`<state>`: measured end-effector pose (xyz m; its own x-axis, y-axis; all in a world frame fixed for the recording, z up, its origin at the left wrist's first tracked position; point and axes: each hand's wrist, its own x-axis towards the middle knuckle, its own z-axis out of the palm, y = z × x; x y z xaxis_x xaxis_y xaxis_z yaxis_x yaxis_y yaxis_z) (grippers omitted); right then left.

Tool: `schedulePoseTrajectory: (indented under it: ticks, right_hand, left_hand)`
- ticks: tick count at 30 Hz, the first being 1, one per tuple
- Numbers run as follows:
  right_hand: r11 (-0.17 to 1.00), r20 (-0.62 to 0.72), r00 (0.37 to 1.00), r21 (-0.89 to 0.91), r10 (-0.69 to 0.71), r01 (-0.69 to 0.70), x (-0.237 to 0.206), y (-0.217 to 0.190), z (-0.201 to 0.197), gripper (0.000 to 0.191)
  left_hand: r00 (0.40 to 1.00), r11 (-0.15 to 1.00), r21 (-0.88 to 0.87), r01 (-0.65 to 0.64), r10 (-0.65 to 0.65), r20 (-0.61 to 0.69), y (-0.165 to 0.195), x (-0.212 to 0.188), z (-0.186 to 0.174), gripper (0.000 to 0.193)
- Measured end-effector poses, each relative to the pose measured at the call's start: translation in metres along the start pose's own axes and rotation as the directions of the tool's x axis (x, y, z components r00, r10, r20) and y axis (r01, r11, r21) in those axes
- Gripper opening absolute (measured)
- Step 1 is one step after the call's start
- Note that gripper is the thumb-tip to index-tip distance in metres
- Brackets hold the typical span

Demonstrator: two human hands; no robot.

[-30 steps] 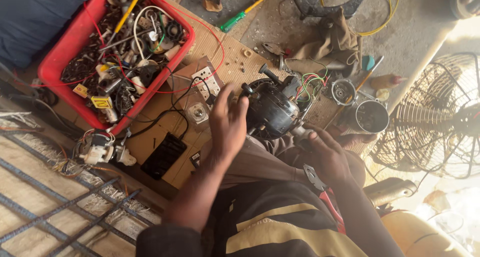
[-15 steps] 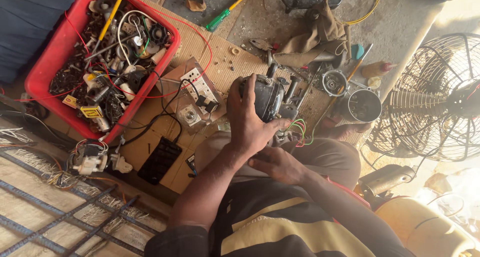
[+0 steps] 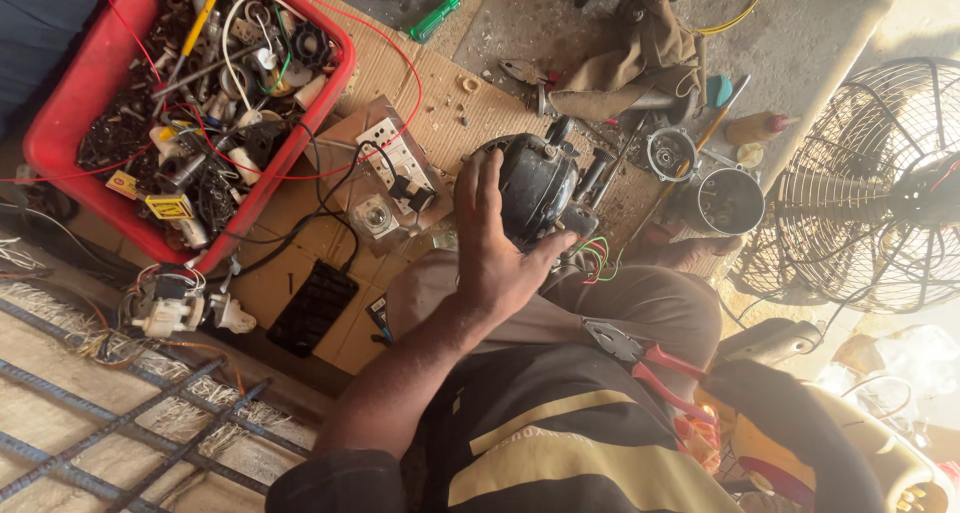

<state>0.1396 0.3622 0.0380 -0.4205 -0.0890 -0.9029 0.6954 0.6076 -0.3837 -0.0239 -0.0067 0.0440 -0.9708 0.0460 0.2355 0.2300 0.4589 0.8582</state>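
Note:
My left hand [image 3: 495,253] is closed around a black electric fan motor [image 3: 540,188], held over my lap above a cardboard sheet [image 3: 440,93]. Green, red and white wires [image 3: 595,258] trail from the motor just beside my thumb. A metal shaft and a dark part [image 3: 590,173] stick out of the motor's far side. My right hand does not show; only a dark sleeve [image 3: 790,423] lies at the lower right. Red-handled pliers [image 3: 640,358] rest on my lap.
A red crate [image 3: 60,123] full of wires and parts stands at the upper left. A switch board [image 3: 395,158] and a black plate [image 3: 312,308] lie on the cardboard. A fan guard [image 3: 870,193], a metal cup [image 3: 728,201], a rag [image 3: 640,53] and a green screwdriver [image 3: 440,15] are nearby.
My right hand, which was under the motor beside the left, has dropped out of sight. The left hand still grips the motor, now turned slightly.

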Motion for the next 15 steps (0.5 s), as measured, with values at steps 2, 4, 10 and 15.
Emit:
schedulePoseTrajectory:
  ticks: [2,4,10,15]
  right_hand:
    - [0.998,0.017,0.999,-0.052,0.033,-0.032,0.002,-0.007,0.012,0.039]
    - [0.992,0.019,0.998,-0.109,0.06,-0.058,0.002,-0.019,0.019,0.041]
    - [0.983,0.02,0.996,-0.165,0.086,-0.082,0.009,-0.025,0.019,0.049]
    - [0.996,-0.006,0.999,-0.072,0.052,-0.052,0.002,0.0,0.01,0.056]
  left_hand:
    - [0.997,0.998,0.067,0.014,-0.009,-0.08,0.006,-0.007,0.011,0.12]
    - [0.988,0.988,0.153,0.024,0.0,-0.156,0.009,-0.01,0.018,0.121]
    - [0.997,0.988,0.154,0.013,-0.001,-0.079,0.005,-0.008,0.017,0.118]
    - [0.997,0.983,0.172,0.061,-0.053,-0.051,0.004,-0.007,0.019,0.12]
